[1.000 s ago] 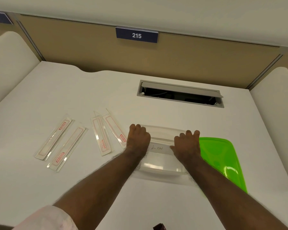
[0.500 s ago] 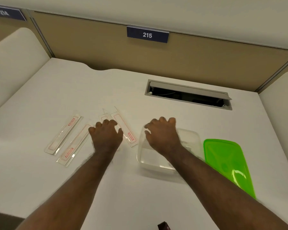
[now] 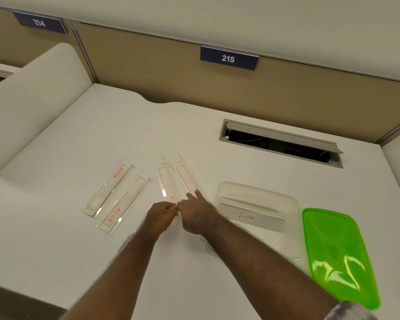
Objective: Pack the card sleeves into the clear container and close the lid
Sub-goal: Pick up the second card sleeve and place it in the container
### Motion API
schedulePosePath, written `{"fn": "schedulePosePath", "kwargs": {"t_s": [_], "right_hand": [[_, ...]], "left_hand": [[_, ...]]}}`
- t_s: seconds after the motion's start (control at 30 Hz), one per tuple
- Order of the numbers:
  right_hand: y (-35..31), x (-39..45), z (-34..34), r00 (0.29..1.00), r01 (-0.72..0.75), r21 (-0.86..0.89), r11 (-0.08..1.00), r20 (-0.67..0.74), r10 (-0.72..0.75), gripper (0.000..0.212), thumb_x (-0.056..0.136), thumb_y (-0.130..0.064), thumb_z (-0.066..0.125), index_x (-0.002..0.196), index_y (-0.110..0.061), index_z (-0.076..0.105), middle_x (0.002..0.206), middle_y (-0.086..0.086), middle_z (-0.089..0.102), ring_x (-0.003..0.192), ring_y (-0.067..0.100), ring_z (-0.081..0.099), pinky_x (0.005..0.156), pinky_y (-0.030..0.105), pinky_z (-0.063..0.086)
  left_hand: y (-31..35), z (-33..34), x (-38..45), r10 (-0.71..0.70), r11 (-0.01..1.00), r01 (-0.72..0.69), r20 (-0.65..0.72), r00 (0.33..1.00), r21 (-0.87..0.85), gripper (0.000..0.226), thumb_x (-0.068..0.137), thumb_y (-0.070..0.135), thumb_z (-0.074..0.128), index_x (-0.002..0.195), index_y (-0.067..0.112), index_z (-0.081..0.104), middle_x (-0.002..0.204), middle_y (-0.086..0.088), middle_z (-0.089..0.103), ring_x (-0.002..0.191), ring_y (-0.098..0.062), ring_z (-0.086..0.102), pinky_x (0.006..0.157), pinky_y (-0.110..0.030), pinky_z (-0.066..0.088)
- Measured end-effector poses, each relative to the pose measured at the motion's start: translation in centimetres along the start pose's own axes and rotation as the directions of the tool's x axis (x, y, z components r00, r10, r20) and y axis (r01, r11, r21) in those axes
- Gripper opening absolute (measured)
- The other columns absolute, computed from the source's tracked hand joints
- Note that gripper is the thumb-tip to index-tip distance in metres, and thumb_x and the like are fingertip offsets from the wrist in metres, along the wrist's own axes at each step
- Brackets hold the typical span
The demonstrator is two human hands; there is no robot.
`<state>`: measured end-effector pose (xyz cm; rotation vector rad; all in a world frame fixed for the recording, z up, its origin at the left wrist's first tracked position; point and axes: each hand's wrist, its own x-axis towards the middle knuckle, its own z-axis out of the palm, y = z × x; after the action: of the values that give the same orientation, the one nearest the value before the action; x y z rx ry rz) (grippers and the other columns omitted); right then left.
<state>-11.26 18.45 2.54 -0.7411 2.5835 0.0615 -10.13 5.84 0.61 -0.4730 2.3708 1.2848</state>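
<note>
Your left hand (image 3: 162, 214) pinches the near end of one card sleeve (image 3: 165, 181); your right hand (image 3: 195, 214) lays its fingers flat on the neighbouring sleeve (image 3: 184, 179), probably pinning it. Two more sleeves (image 3: 120, 197) lie further left on the desk (image 3: 56, 239). The clear container (image 3: 259, 215) sits open beside your right wrist, green lid (image 3: 337, 257) alongside, within easy reach for loading.

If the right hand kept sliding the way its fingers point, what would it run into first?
The right hand points up-left along the sleeve under its fingertips, so it would ride along that sleeve first. Beyond its far end, the white desk looks free up to the partition, though depth is hard to judge.
</note>
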Motion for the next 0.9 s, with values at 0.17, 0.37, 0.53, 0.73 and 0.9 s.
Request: {"fn": "schedulePosePath", "kwargs": {"t_s": [0.17,0.37,0.53,0.73,0.9], "right_hand": [[0.2,0.3,-0.2,0.999,0.014,0.091,0.996,0.028,-0.016,0.063,0.085,-0.008,0.044,0.146,-0.007,0.030,0.152,0.010,0.039,0.148,0.027,0.013,0.119,0.048,-0.004],[0.0,0.0,-0.5,0.996,0.040,0.345,0.938,-0.092,-0.009,0.079,0.079,0.010,0.042,0.148,-0.025,0.026,0.159,0.006,0.024,0.147,0.033,0.013,0.116,0.048,0.019],[-0.4,0.5,-0.6,0.984,0.082,0.387,0.918,-0.178,-0.013,0.073,0.089,-0.002,0.047,0.146,-0.040,0.020,0.161,-0.003,0.018,0.148,0.030,0.014,0.116,0.051,0.025],[0.7,-0.3,-2.7,0.936,0.214,0.316,0.924,-0.338,-0.101,0.070,0.092,-0.014,0.054,0.151,-0.026,0.017,0.161,-0.005,0.019,0.149,0.017,0.008,0.118,0.039,0.015],[3.8,-2.1,-4.6,0.918,0.155,0.285,0.946,-0.396,-0.031,0.068,0.092,-0.020,0.056,0.151,-0.026,0.021,0.161,-0.008,0.018,0.149,0.015,0.009,0.116,0.039,0.019]], "left_hand": [[0.2,-0.2,-0.2,-0.039,0.982,0.044,0.033,0.999,-0.182,0.022,0.091,0.022,0.063,0.098,0.003,0.069,0.095,-0.017,0.071,0.077,-0.024,0.063,0.062,-0.031,0.051],[-0.3,-1.1,-0.4,-0.010,0.989,-0.019,-0.197,0.980,-0.149,0.028,0.088,0.033,0.066,0.096,0.006,0.067,0.088,-0.012,0.071,0.083,-0.031,0.068,0.076,-0.045,0.059],[0.1,-2.7,-1.8,-0.002,0.993,-0.043,-0.377,0.926,-0.112,0.028,0.089,0.038,0.061,0.092,0.011,0.070,0.084,-0.004,0.072,0.080,-0.022,0.068,0.074,-0.041,0.059],[2.0,-5.6,-4.7,0.080,0.966,-0.171,-0.402,0.912,-0.194,0.021,0.087,0.030,0.062,0.068,0.029,0.071,0.072,0.015,0.072,0.073,0.001,0.063,0.060,-0.020,0.042],[4.2,-8.4,-6.9,0.096,0.919,-0.171,-0.218,0.971,-0.356,0.015,0.087,0.027,0.068,0.078,0.018,0.077,0.075,0.012,0.077,0.054,0.012,0.058,0.065,-0.019,0.037]]}}
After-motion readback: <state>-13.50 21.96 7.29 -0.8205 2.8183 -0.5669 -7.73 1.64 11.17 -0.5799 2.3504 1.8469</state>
